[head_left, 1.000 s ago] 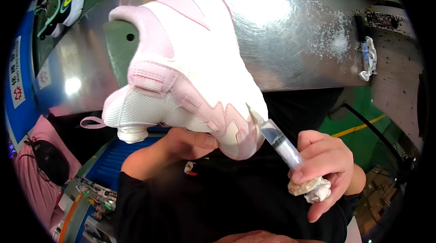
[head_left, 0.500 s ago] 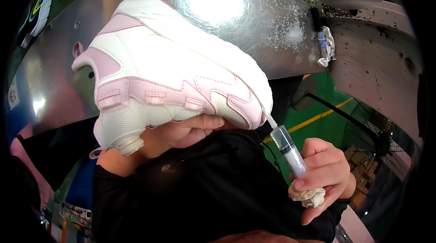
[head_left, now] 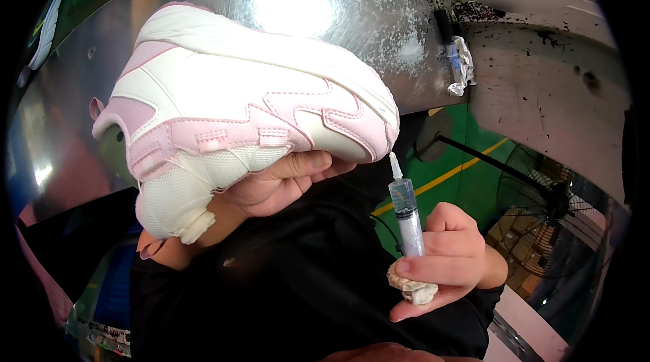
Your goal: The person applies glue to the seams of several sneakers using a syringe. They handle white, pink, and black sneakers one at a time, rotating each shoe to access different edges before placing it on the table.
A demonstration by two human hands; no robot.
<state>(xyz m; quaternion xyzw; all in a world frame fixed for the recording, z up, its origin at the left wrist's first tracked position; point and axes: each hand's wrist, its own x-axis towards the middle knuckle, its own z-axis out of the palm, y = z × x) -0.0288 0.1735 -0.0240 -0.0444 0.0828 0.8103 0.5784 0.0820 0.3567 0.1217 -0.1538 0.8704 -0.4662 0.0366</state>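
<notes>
A white and pink sneaker is held up on its side, its sole turned away from me and its toe to the right. My left hand grips it from below, the thumb pressed to the upper and the wrist partly behind the shoe. My right hand is closed around a clear plastic syringe. The syringe points up, its white tip close to the sneaker's toe edge; I cannot tell whether they touch. Whitish cloth or paper is bunched round the plunger end.
A shiny metal table lies behind the sneaker. On its right part is a dark-capped tube with crumpled white material. A black fan stands on the green floor at the right. Another shoe's sole shows at the upper left.
The sneaker has shifted slightly left and tilted. The syringe and my right hand have moved left, the syringe now more upright and its tip lower along the toe edge.
</notes>
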